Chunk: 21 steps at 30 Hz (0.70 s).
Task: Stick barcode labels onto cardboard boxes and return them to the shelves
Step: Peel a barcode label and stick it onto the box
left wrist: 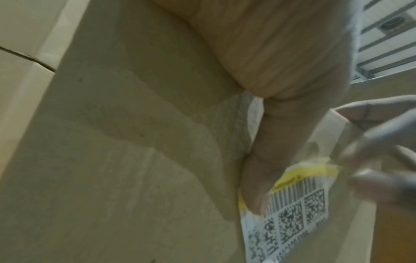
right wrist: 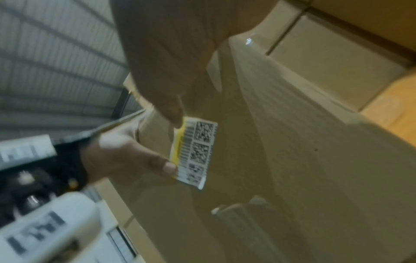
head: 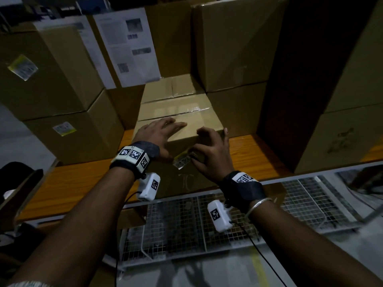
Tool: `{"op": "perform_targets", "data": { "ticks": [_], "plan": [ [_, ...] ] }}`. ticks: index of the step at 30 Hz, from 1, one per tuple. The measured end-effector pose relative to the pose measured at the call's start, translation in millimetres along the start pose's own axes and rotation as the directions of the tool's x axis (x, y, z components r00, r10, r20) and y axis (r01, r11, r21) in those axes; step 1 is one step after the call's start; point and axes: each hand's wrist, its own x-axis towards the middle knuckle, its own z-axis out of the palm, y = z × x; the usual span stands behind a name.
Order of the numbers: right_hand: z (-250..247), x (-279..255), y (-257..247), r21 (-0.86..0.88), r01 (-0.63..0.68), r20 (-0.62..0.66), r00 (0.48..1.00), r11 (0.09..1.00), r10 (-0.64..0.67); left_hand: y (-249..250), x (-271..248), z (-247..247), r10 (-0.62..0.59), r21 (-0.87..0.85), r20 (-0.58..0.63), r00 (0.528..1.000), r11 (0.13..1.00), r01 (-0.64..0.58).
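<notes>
Nearest me: wire mesh cart [head: 310, 195] sits just under my forearms, below the shelf edge.

My left hand [head: 159, 134] is spread flat on top of the cardboard box [head: 180, 114], fingers straight and relaxed, palm over the near top edge. Its thumb [left wrist: 254, 181] hangs down the front face and presses the left edge of the barcode label [head: 183, 160]. Not gripping anything, just pressing.

My right hand [head: 211, 150] is over the box's near right top corner, fingers curled. Its thumb [right wrist: 173, 110] touches the yellow-strip end of the label in the right wrist view. Whether it's pinching the label or only pushing on it, I cannot tell; the fingertips are blurred in both wrist views.

Label: white with a yellow strip, linear barcode plus square codes. It lies against the front face of the box, just below the top edge, between my two thumbs. How fully it's stuck down isn't clear; the left wrist view suggests one end is lifted.

The box stands on the wooden shelf [head: 83, 183], front face at the shelf's front edge, top seam taped.

Further back: a second taped box [head: 170, 88] right behind it. Stacked boxes on the left [head: 51, 90] already carry yellow-edged labels. Tall stacks on the right [head: 234, 48]. Printed paper sheets [head: 128, 46] hang on boxes at the back.
</notes>
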Motion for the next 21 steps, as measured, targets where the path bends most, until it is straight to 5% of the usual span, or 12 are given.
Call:
{"op": "perform_targets", "data": {
  "ticks": [5, 8, 11, 15, 21],
  "plan": [
    [-3, -9, 4, 0.201, -0.130, -0.145, 0.976, 0.971, 0.161, -1, 1, 1, 0.005, 0.001, -0.002, 1.000, 1.000, -0.005],
    [-2, -10, 3, 0.218, -0.347, 0.068, 0.938, 0.912, 0.341, -1, 1, 1, 0.006, 0.003, -0.004, 1.000, 1.000, -0.006],
    [4, -6, 2, 0.115, -0.558, 0.244, 0.818, 0.822, 0.522, -1, 0, 0, 0.009, 0.005, 0.005, 1.000, 1.000, -0.009],
    [13, -1, 0, 0.089, -0.694, 0.283, 0.705, 0.714, 0.650, 1, 0, -2, 0.013, 0.002, 0.008, 1.000, 1.000, -0.013],
    [17, 0, -4, 0.137, -0.749, 0.239, 0.660, 0.648, 0.712, 2, -1, -2, 0.021, 0.014, -0.003, 1.000, 1.000, -0.021]
  ]
}}
